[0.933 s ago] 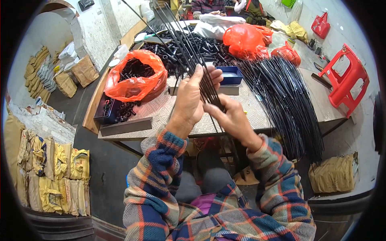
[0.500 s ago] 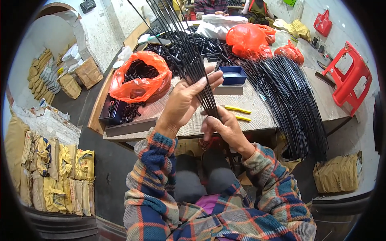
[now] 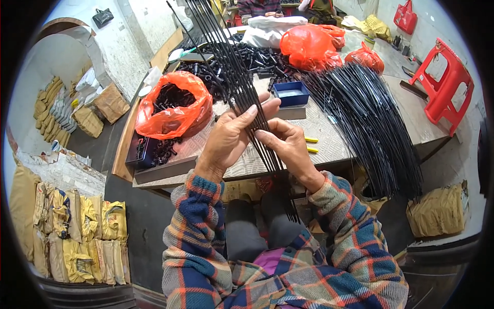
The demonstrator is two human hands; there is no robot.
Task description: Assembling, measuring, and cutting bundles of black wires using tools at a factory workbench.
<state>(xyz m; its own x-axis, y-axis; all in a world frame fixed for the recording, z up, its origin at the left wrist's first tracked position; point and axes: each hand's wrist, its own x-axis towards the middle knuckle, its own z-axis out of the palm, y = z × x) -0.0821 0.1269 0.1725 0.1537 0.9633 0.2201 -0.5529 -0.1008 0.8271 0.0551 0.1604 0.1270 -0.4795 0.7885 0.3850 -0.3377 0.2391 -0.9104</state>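
The upper ends of several long thin black rods (image 3: pixel 244 88) are cut off by the top edge; by these rods the fingers of the left hand (image 3: pixel 230 136) are partly covered. By the right hand (image 3: pixel 292 154), two slim yellow handles (image 3: pixel 312 150) are partly hidden. A co-worker (image 3: pixel 259 7) in a plaid shirt is cropped, the head left out of view.

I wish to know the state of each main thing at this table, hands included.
Black rods: bundled, slanting, held
Left hand: gripping the rods, fingertips extended
Right hand: pinching the rods
Left red bag: open, black parts inside
Small red bag: gathered at top
Blue box beyond right hand: open
Rod pile: loose, overhanging the table edge
Yellow handles: lying, partly hidden
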